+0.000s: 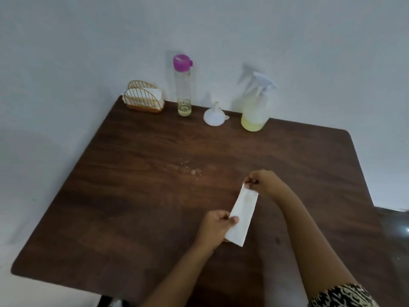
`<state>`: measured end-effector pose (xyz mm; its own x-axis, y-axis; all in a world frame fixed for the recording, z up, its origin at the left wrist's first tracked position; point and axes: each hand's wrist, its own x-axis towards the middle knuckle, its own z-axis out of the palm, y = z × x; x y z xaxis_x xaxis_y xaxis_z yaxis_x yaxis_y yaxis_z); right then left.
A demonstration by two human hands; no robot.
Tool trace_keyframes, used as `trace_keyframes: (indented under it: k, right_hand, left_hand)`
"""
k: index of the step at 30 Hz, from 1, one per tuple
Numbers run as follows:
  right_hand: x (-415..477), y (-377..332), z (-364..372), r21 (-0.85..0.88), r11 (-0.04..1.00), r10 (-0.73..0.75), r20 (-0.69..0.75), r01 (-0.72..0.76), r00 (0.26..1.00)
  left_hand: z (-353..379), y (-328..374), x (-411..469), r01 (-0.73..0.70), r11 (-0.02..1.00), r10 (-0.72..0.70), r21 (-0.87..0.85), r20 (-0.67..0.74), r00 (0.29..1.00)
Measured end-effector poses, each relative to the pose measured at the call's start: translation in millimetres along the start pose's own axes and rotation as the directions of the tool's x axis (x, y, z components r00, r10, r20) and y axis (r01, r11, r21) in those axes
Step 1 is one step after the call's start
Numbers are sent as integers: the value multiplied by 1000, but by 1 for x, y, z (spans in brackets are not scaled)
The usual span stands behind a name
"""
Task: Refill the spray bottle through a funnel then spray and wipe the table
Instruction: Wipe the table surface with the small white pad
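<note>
Folded napkin [240, 216] pinched between hands, left hand [213, 229] near, right hand [262, 183] far

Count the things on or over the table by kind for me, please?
Bottles: 2, spray bottle and purple-capped bottle
Funnels: 1, white funnel
Napkin holders: 1, gold holder
Tissues in hand: 1, folded tissue
Total: 5
</note>
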<state>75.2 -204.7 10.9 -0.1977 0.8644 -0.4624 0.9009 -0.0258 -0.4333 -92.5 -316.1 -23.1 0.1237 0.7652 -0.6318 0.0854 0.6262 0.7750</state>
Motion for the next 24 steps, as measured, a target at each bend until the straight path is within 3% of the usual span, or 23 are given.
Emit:
trace_keyframes:
  k: [2, 4, 6, 8, 10, 11, 14, 17, 21, 24]
  right_hand:
    - [0, 14, 11, -48, 999, -24, -36, 22, 999]
    - [1, 20, 17, -174, 983, -75, -127, 52, 989]
    - [-6, 21, 22, -258, 966, -115, -327, 28, 938]
    - [-22, 18, 31, -186, 983, -98, -526, -2, 845]
    - [-41, 13, 55, -89, 996, -67, -618, 15, 783]
    - [-49, 10, 72, -67, 998, -54, -604, 17, 795]
    - [-61, -4, 127, -87, 989, 74, -422, -121, 903]
    - [-54, -17, 159, -77, 971, 175, -416, -226, 892]
    - [-47, -23, 163, -185, 968, 75, -426, -168, 901]
    - [-51, 8, 150, -158, 959, 124, -514, -235, 849]
  left_hand:
    - [13, -9, 0, 11, 978, 0, 208, -54, 999]
    - [10, -10, -2, 5, 885, 113, 466, -226, 967]
    - [-5, -6, -7, -7, 798, 300, 603, -387, 872]
    - [-28, -5, -9, -58, 715, 490, 697, -441, 752]
    - [-55, -13, -8, -46, 599, 612, 800, -419, 671]
    - [-69, -19, -7, -4, 567, 629, 824, -430, 648]
    - [-104, -38, -1, 186, 555, 564, 811, -531, 633]
    - [-122, -46, 10, 271, 519, 502, 810, -546, 671]
    - [-127, -53, 18, 292, 510, 456, 809, -542, 706]
    - [-127, -55, 19, 291, 516, 468, 806, -550, 692]
